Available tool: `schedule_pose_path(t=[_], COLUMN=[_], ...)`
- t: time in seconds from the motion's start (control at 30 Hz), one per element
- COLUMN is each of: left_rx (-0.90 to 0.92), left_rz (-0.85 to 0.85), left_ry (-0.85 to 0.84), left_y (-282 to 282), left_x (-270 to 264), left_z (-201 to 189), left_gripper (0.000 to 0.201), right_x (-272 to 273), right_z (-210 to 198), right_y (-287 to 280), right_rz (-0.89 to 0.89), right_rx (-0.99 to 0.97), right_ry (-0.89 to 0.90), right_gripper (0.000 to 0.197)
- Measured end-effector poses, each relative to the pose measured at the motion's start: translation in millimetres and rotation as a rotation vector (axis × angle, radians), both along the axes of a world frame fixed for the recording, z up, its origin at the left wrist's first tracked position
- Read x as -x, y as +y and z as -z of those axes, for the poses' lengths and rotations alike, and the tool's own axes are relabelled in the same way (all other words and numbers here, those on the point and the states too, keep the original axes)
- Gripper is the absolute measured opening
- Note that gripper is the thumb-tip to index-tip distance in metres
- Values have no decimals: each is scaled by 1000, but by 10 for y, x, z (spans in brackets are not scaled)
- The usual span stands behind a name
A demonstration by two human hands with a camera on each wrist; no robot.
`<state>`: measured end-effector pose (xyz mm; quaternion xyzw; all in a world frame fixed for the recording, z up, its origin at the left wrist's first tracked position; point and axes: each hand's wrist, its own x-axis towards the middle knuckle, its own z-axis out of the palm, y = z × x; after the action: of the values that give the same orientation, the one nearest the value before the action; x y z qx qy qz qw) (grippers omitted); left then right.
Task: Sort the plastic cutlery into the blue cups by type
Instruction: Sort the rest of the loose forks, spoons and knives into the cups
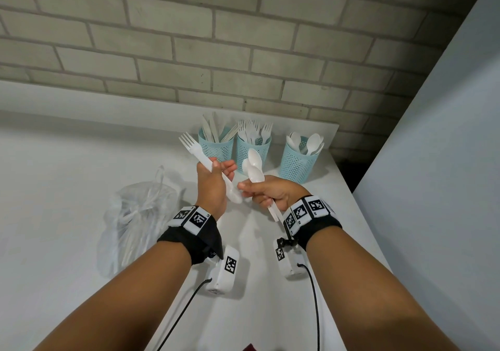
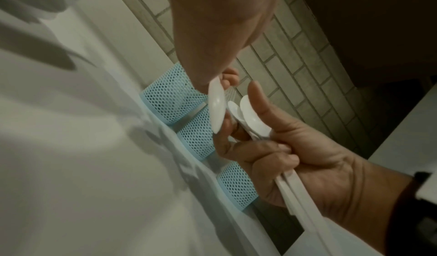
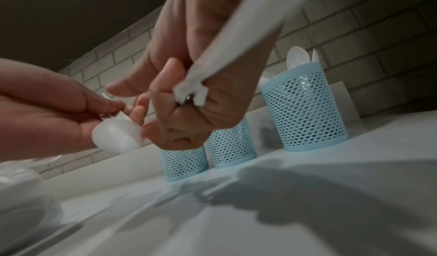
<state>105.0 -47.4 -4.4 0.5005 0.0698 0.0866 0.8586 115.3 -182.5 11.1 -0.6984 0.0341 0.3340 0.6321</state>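
Note:
Three blue mesh cups stand by the brick wall: the knife cup (image 1: pixel 216 146), the fork cup (image 1: pixel 253 150) and the spoon cup (image 1: pixel 297 162). My left hand (image 1: pixel 216 173) holds a white fork (image 1: pixel 192 147), tines up and away, together with a spoon turned bowl-down (image 1: pixel 234 195). My right hand (image 1: pixel 261 191) grips a bundle of white spoons (image 1: pixel 255 166), their handles (image 3: pixel 236 35) sticking out below the fist. A right fingertip touches the bowl of the left hand's spoon (image 3: pixel 117 135). Both hands hover in front of the cups, also seen in the left wrist view (image 2: pixel 171 101).
A clear plastic bag (image 1: pixel 140 215) holding more white cutlery lies on the white table (image 1: pixel 54 188) left of my hands. The table's right edge drops off beside the spoon cup. A pale wall panel (image 1: pixel 446 134) stands at the right.

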Motion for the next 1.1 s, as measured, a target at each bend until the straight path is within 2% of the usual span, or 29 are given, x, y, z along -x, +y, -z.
schedule_pose_path(t=[0.17,0.33,0.53,0.63,0.77,0.9,1.1], left_rx=[51,63,94,61,-5,-75,-153], left_rz=[-31,9,9,92,204,304,365], left_ry=[4,-10,36,89,139,98,110], left_y=[17,-11,79,97,26,-50,-80], left_x=[-17,2,11,16,66,128,158], left_z=[-2,-10,-39,-38,-8,43,50], left_gripper=[13,11,14,13,7,20,17], right_x=[-22,-10,-89,-122,-181,-209,-230], right_z=[29,63,78,71,27,-19,-42], right_y=[-36,-26,-191,-232,-233,-177,-90], right_rz=[20,27,352,565,811,775,759], right_rx=[72,30,-104,-130,-264,-280,-204], right_ry=[3,-23,-72,-146,-242,-251,-267], right_gripper=[7,13,11,9,14,20,23])
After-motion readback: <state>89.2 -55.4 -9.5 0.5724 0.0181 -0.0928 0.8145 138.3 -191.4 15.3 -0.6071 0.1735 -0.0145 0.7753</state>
